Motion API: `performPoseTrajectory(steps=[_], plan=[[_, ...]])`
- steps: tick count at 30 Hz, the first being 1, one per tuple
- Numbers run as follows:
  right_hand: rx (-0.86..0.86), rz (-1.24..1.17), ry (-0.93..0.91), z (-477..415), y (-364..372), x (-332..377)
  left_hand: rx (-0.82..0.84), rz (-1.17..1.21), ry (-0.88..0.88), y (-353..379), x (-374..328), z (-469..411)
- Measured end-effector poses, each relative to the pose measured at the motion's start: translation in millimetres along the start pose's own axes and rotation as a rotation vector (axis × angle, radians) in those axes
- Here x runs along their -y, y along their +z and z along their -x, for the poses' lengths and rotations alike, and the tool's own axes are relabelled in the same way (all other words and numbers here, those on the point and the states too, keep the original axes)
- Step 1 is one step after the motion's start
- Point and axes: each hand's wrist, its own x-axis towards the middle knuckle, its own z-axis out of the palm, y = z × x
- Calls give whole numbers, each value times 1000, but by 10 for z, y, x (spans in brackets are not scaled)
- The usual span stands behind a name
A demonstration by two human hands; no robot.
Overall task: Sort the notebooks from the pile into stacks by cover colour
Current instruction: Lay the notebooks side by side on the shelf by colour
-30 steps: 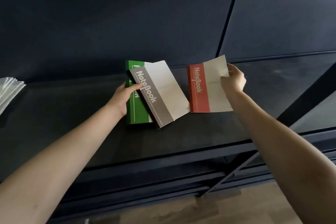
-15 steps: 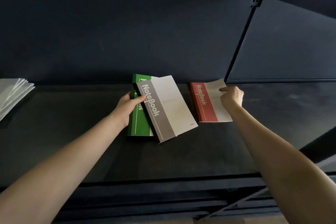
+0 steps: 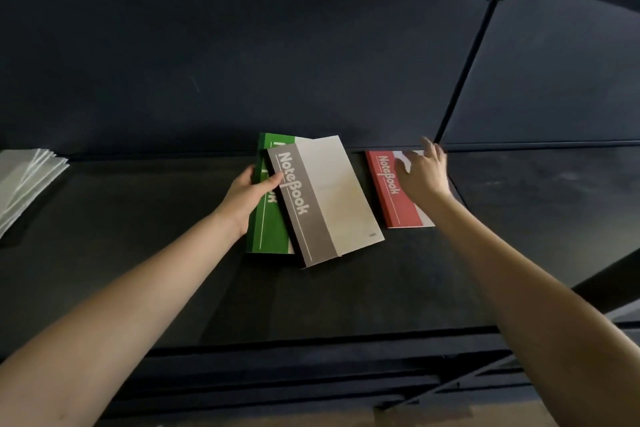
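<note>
A grey-banded notebook (image 3: 329,198) lies skewed on top of a green-banded notebook (image 3: 268,229) at the middle of the dark shelf (image 3: 138,270). My left hand (image 3: 247,196) grips the grey notebook's left edge, thumb on its cover, fingers over the green one. To the right, a red-banded notebook (image 3: 393,204) lies flat on the shelf. My right hand (image 3: 420,172) hovers over it with fingers spread and straight, holding nothing; whether it touches the cover is unclear.
A fanned stack of white sheets (image 3: 26,180) lies at the shelf's left end. A dark back panel (image 3: 242,55) rises behind the notebooks, with a vertical upright (image 3: 464,69) right of centre. A lower shelf edge (image 3: 277,378) runs below.
My right hand set the red notebook flat on the shelf, let go and opened above it. My left hand kept its hold on the grey notebook.
</note>
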Motion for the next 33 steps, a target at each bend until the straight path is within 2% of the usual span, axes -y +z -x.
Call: performPoseTrajectory(steps=[1, 3, 5, 8, 12, 14, 19, 33], plan=[[0, -216, -38, 93, 6, 165, -4, -3, 14, 4, -11, 4], [153, -501, -59, 302, 38, 525, -33, -21, 43, -7, -32, 9], [261, -553, -40, 482, 131, 785, -100, -43, 56, -43, -46, -1], [127, -611, 6, 568, 213, 921, -150, -37, 56, -138, -89, 21], [3, -605, 112, 459, 211, 850, -99, 15, 61, -332, -105, 108], [-9, -568, 161, 403, 196, 795, -128, 8, 68, -451, -99, 153], [4, -506, 169, 334, 234, 757, -229, 19, 66, -734, -96, 273], [61, -394, 163, 281, 541, 1016, -228, 3, -4, -970, -144, 509]])
